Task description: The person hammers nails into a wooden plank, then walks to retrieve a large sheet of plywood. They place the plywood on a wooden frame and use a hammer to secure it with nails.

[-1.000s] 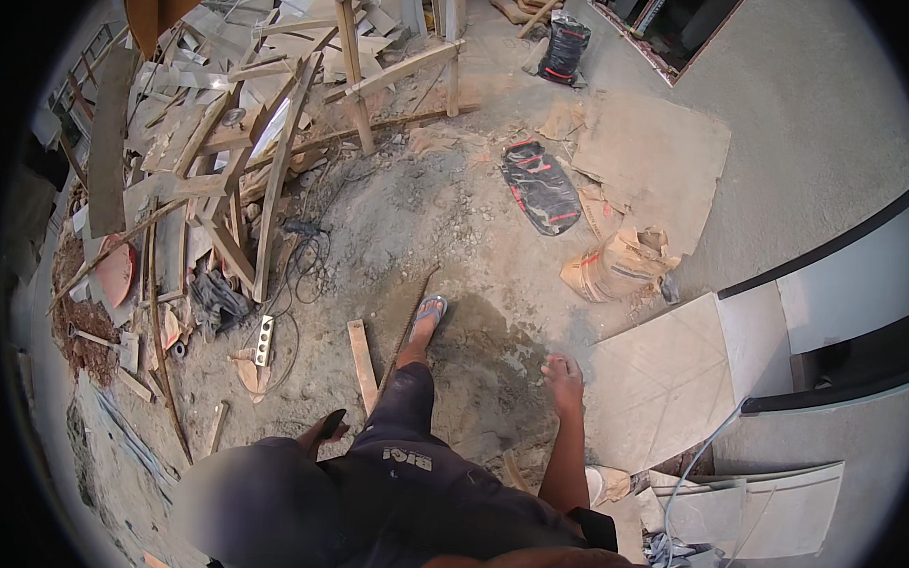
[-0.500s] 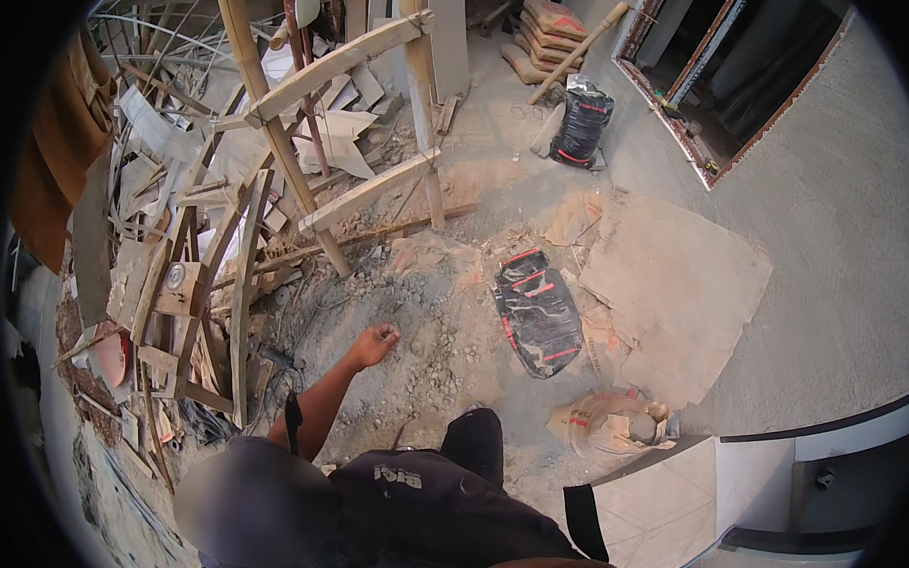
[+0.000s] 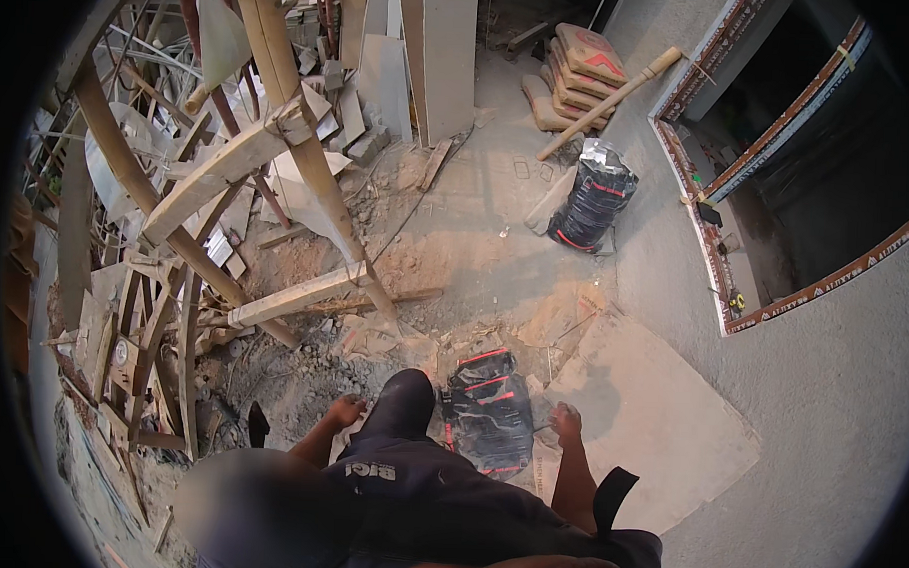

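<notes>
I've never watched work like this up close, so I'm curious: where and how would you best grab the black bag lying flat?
Probably by its two long sides, coming from left and right: the black bag lies flat and is longer than wide. In view, the right hand is beside its right side; a bent knee stands between it and the left hand.

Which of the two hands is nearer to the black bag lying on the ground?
Right: the right hand is just right of the black bag; the left hand is farther off, leftward, beyond the knee.
</notes>
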`<state>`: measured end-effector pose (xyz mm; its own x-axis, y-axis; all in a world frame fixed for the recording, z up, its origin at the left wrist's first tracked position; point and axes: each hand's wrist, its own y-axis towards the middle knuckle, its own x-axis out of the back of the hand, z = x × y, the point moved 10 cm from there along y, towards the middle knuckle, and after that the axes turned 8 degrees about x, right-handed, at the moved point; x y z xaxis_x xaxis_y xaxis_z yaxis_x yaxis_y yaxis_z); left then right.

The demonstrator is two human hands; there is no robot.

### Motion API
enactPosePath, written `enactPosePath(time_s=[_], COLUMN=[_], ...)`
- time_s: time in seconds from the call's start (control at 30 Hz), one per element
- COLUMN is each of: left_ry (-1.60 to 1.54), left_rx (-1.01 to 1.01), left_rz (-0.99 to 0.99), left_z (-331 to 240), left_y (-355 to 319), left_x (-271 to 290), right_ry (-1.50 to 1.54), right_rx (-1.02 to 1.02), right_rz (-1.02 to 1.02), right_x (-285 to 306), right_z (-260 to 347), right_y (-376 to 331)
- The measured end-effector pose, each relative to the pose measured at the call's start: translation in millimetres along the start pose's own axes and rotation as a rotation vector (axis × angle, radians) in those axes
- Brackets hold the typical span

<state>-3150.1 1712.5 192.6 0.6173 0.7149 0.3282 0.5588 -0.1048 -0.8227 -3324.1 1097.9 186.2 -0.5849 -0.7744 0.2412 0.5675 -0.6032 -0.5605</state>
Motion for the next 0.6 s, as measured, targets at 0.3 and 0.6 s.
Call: enactPosePath(time_s=[0.3,0.6], left_ry=[0.856,-0.103], left_rx=[-0.236,-0.249], left_rz=[0.297,-0.214], left_z=[-197,-660], left_y=[255,421], left_x=[-13,237], right_ry=[-0.177,-0.201], right_rx=[-0.011,-0.358], right_rz=[0.157,0.439], right_x=[-98,-264], right_z=[217,308], right_y=[266,419])
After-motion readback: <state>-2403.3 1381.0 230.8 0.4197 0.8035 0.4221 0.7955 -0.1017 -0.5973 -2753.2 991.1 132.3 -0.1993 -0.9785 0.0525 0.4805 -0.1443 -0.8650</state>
